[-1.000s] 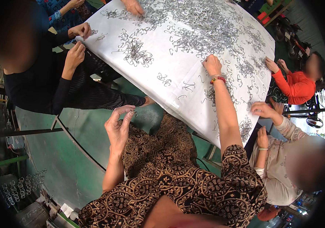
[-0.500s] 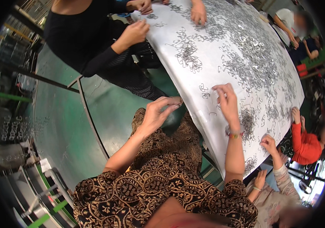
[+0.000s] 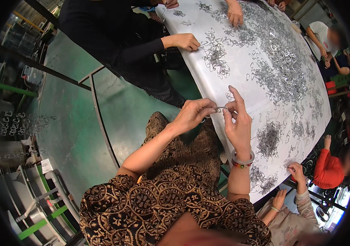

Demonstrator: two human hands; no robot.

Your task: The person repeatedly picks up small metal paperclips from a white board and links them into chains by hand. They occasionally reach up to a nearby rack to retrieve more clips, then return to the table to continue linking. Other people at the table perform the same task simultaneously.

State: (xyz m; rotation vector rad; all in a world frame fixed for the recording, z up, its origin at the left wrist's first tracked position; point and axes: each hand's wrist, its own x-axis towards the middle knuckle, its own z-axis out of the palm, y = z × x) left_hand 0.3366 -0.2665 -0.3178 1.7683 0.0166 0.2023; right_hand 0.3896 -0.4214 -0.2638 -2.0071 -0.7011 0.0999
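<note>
Just past the near edge of the white-covered table (image 3: 234,74), my two hands meet around a small S-shaped metal hook (image 3: 220,109). My left hand (image 3: 192,115) is closed, pinching the hook's left end between thumb and fingers. A little more metal shows just beneath those fingers, too small to make out. My right hand (image 3: 239,125), with a bangle and a beaded bracelet on the wrist, pinches the right end while its index finger points up. Behind that finger lie a few loose hooks (image 3: 229,95), partly hidden.
Piles of similar metal hooks (image 3: 283,55) spread over the table, with a dense dark pile (image 3: 269,139) right of my hand. Co-workers' hands (image 3: 186,41) (image 3: 235,14) (image 3: 297,171) work around its edges. A metal frame (image 3: 101,119) stands on the green floor at left.
My right hand has come back from the tabletop hooks to meet my left hand, and a hook now spans them. My left hand has moved right. The black-sleeved co-worker's hand has reached onto the table.
</note>
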